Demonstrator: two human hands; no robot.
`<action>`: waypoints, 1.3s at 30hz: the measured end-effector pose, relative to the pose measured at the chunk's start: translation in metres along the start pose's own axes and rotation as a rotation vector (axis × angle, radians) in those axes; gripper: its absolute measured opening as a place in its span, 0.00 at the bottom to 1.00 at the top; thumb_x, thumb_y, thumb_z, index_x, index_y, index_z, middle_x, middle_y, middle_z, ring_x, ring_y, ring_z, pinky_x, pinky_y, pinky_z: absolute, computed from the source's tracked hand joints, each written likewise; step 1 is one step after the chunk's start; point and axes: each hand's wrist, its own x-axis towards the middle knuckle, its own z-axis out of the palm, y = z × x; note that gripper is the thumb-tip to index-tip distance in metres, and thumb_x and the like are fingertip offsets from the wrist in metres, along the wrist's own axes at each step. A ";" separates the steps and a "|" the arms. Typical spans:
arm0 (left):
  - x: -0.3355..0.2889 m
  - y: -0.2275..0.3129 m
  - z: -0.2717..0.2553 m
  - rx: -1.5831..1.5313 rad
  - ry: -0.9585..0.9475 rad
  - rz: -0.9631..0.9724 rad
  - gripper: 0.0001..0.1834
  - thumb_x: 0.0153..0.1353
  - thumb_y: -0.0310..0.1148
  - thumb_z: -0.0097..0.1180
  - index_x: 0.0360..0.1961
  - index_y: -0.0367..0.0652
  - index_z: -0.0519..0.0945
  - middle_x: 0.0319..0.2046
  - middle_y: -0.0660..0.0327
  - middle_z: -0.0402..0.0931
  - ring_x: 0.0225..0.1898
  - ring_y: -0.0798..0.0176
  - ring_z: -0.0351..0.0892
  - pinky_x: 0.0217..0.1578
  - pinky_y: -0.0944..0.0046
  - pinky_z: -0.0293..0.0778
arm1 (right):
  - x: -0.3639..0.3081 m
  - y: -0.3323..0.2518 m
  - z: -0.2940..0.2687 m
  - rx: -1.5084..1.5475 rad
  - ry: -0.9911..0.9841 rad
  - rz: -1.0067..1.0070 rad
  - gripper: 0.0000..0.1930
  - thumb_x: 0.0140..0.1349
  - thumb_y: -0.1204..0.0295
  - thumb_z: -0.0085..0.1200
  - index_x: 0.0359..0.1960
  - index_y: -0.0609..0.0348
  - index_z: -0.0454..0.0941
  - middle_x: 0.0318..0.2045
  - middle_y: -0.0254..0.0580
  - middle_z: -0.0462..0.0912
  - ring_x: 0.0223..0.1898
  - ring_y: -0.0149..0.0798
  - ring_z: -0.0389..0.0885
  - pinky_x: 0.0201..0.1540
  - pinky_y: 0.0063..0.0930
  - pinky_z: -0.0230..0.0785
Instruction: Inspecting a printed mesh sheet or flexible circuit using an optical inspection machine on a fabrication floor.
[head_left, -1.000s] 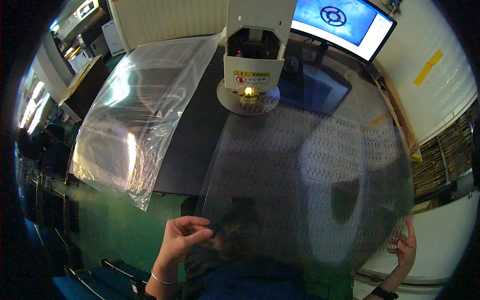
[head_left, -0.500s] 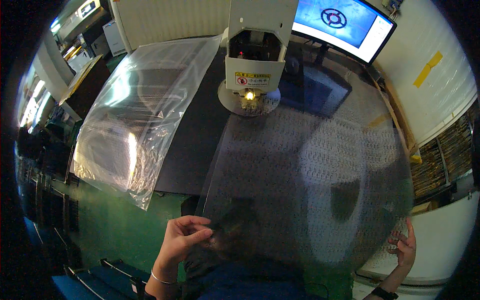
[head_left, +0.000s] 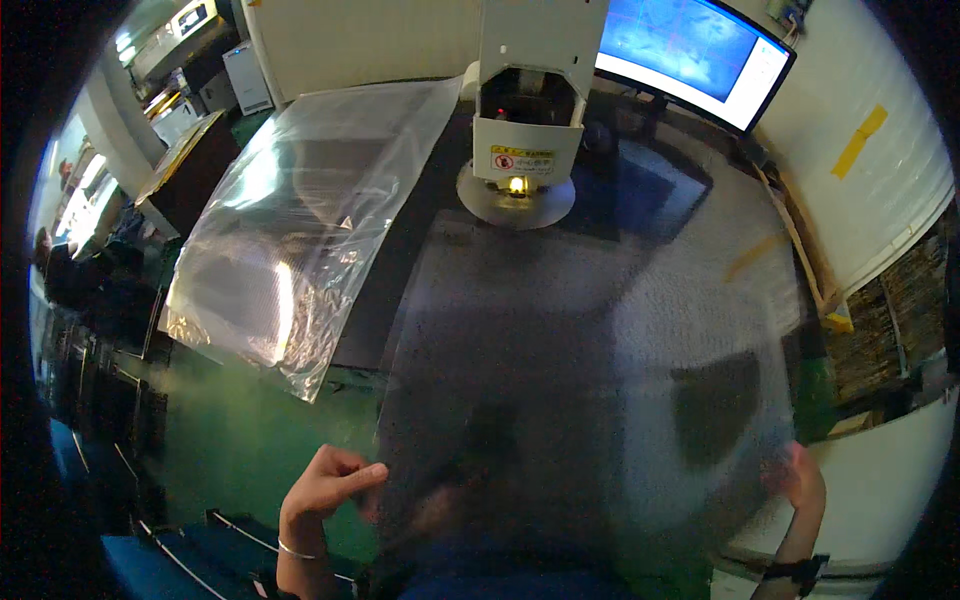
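A large dark, see-through film sheet (head_left: 560,380) with a fine pattern spreads before me, partly over the black table. My left hand (head_left: 325,490) is closed on its near left edge, thumb on top and fingers curled under. At its near right edge my right hand (head_left: 803,485) grips the film, the fingertips partly hidden and blurred. Beyond the far edge stands a white machine head (head_left: 527,147), with a small lit lamp above a round plate (head_left: 480,205).
Left on the table lie patterned sheets in a clear plastic bag (head_left: 290,230). A monitor (head_left: 690,55) with a blue picture stands at the back right, near a wall (head_left: 870,200) with yellow tape. Blue seats (head_left: 160,560) are at lower left. A person (head_left: 75,265) shows at far left.
Both hands have shifted with the film sheet, the left one outward to the left, and the sheet has slid left and toward me. The ring pattern has gone from the monitor's picture.
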 end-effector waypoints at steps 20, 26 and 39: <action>0.048 0.014 0.017 -0.231 0.100 0.252 0.14 0.55 0.30 0.58 0.40 0.31 0.76 0.31 0.56 0.79 0.33 0.64 0.79 0.35 0.67 0.75 | 0.006 -0.119 0.116 -0.171 -0.082 -0.206 0.18 0.57 0.76 0.48 0.48 0.69 0.62 0.32 0.54 0.78 0.24 0.42 0.79 0.28 0.35 0.76; 0.035 -0.005 0.029 -0.155 0.272 0.447 0.12 0.55 0.31 0.58 0.35 0.30 0.78 0.29 0.57 0.79 0.34 0.67 0.79 0.36 0.70 0.75 | 0.012 -0.069 0.090 -0.020 0.159 -0.434 0.18 0.56 0.74 0.51 0.47 0.68 0.64 0.32 0.50 0.78 0.25 0.38 0.78 0.23 0.29 0.72; -0.011 0.034 0.047 -0.101 0.416 0.718 0.08 0.56 0.24 0.56 0.33 0.28 0.79 0.30 0.53 0.80 0.34 0.65 0.80 0.39 0.69 0.76 | -0.001 -0.077 0.102 -0.003 0.081 -0.396 0.14 0.62 0.71 0.48 0.47 0.65 0.70 0.37 0.39 0.76 0.39 0.37 0.73 0.45 0.29 0.63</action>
